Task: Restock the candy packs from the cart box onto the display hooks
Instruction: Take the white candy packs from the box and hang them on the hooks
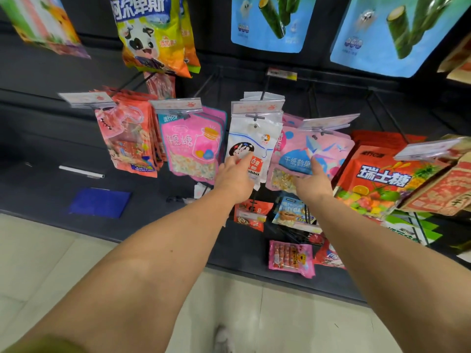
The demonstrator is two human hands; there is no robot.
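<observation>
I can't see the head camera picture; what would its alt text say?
Two bare hands reach to candy packs on display hooks: the left hand holds a white rabbit pack, the right hand touches a pink paper-crane pack.
</observation>
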